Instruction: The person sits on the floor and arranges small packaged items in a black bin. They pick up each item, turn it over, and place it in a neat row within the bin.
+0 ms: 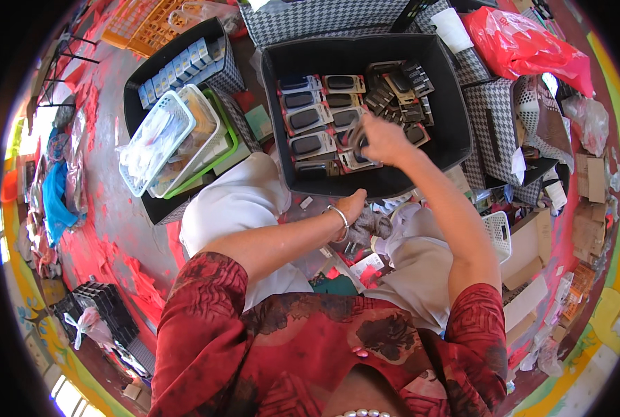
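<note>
1. While my right hand (385, 139) reaches into the black bin (449, 90), its fingers are closed on a carded package (355, 135) at the near edge of the packed rows; the grip looks like a pinch on the card's edge, though the fingertips themselves are partly hidden.
2. My left hand (351, 206) rests low between my knees, just outside the bin's near wall, a metal bangle (340, 215) at the wrist. Its fingers curl together over a small grey bundle (371, 224); whether they clamp it or only lie on it, I cannot tell.
3. Inside the bin, flat carded packages (308, 118) with dark oval items lie in overlapping rows on the left, and a heap of loose dark pieces (397, 90) fills the right.
4. Step in hand, as I judge it: placing or straightening one card among the rows. The next move calls for a level card and a slide flush against its neighbours without upsetting the overlap.
5. Farther out: a second black bin (139, 76) to my left holds stacked clear trays (164, 139); a red plastic bag (525, 45) and cardboard boxes (588, 208) lie to my right.
</note>
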`<state>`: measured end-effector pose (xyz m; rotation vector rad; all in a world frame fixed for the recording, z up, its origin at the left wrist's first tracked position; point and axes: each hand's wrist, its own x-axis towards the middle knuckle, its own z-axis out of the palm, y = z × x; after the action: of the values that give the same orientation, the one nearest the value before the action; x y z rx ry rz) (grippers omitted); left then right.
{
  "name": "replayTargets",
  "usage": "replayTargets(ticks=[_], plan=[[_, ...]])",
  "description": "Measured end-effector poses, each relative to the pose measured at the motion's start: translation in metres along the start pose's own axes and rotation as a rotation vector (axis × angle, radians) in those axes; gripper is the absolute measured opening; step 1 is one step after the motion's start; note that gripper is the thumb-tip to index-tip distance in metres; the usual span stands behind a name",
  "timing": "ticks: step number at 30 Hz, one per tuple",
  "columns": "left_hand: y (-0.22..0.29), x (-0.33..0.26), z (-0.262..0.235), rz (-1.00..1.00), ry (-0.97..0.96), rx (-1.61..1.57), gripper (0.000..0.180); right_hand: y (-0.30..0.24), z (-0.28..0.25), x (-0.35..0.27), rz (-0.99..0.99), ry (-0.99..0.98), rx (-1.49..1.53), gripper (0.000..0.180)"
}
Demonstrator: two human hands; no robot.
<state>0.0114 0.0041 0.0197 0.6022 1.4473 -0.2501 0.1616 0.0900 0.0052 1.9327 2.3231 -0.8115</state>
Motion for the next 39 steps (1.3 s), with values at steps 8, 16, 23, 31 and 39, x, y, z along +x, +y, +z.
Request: replayTargets(ticks=[8, 16, 23, 31, 39], plan=[[0.004, -0.011, 0.002, 0.12, 0.013, -0.023, 0.061, -0.01, -0.01, -0.004, 0.781, -0.003, 0.726, 0.054], [0.005, -0.011, -0.003, 0.12, -0.059, -0.106, 0.06, 0.02, 0.001, -0.004, 0.756, -0.282, 0.406, 0.031], [0.013, -0.029, -0.009, 0.08, -0.173, -0.159, 0.065, 0.05, 0.02, -0.005, 0.817, -0.105, 1.193, 0.012], [0.011, -0.017, -0.005, 0.113, -0.14, -0.149, 0.059, 0.001, 0.031, -0.005, 0.586, -0.25, -0.151, 0.031], [0.006, -0.006, 0.001, 0.084, 0.01, -0.078, 0.062, 0.005, 0.003, -0.004, 0.525, -0.19, -0.061, 0.031]])
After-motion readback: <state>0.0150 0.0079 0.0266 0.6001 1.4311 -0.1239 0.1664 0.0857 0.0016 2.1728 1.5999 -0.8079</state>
